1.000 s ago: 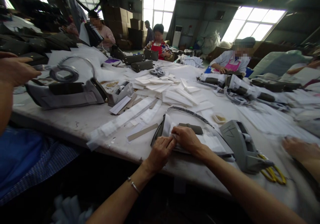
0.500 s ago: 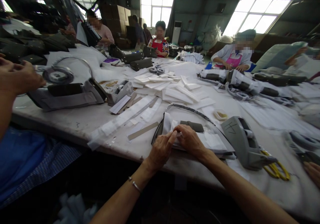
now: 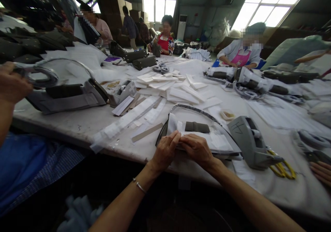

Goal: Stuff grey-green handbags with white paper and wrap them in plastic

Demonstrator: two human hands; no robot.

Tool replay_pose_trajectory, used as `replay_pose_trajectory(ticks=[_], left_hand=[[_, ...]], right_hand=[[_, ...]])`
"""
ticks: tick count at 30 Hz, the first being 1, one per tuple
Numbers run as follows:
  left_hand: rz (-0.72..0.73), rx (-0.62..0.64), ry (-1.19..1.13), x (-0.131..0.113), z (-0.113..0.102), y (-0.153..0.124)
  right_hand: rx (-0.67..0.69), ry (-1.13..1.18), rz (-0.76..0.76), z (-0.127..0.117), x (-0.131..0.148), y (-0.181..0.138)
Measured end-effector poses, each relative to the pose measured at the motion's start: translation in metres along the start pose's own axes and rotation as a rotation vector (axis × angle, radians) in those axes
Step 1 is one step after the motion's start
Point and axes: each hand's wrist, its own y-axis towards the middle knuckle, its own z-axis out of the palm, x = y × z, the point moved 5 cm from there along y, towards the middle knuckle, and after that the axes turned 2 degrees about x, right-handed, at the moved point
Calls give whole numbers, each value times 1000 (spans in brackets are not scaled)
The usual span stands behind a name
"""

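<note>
A dark olive handbag (image 3: 197, 127) lies on the table in front of me, partly covered by white wrapping paper (image 3: 219, 143). Its wrapped handle (image 3: 204, 112) arches over the far side. My left hand (image 3: 166, 148) is at the bag's near edge, fingers pressed together on the paper. Fingertip to fingertip with it, my right hand (image 3: 198, 148) is also closed on the paper, its fingers bent. Exactly what lies under the fingertips is hidden. Right of the bag stands a grey tape dispenser (image 3: 247, 140), with yellow-handled scissors (image 3: 283, 169) beside it.
Grey-brown and white strips (image 3: 147, 132) lie left of the bag. Folded white sheets (image 3: 181, 88) are piled beyond. Another bag (image 3: 69, 99) and a second tape dispenser (image 3: 124, 92) stand at left, near a co-worker's hand (image 3: 15, 81). Another person's hand (image 3: 322, 171) is at right.
Both my hands have drawn slightly nearer to me, off the flap to the bag's near edge. At left, the co-worker's hand has lowered onto a grey roll. The view has tilted slightly down.
</note>
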Motion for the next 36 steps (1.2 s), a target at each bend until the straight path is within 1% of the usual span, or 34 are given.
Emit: replay_pose_trajectory(ticks=[1,3,4,6,8,9,10,12,14,18,23,27,31,36], left_hand=[[3,0,-9,0,-1,1],[-8,7,-30,1,-1,1],[-20,13,-37,1,0,2],[-34,38,-40,2,1,2],[-17,72,-26,2,3,2],[-5,84,-18,1,3,2],[5,95,-10,1,4,2],[17,101,1,0,4,2],[22,95,8,-1,3,3],[38,81,23,-2,2,3],[48,98,61,-2,4,2],[57,90,90,-2,3,1],[72,53,94,-4,0,3],[84,48,98,-5,-1,3]], right_hand=[[14,28,3,-2,1,0],[86,116,29,-8,1,2],[122,164,63,-13,-2,5],[114,202,176,-29,-16,16],[45,107,316,-46,-40,31],[35,28,386,-51,-54,39],[70,-44,449,-53,-69,47],[219,-114,545,-46,-97,62],[331,-96,587,-37,-118,72],[414,-7,603,-22,-140,82],[509,94,611,-7,-143,89],[531,123,587,4,-138,93],[494,63,570,11,-133,99],[379,-39,526,16,-118,109]])
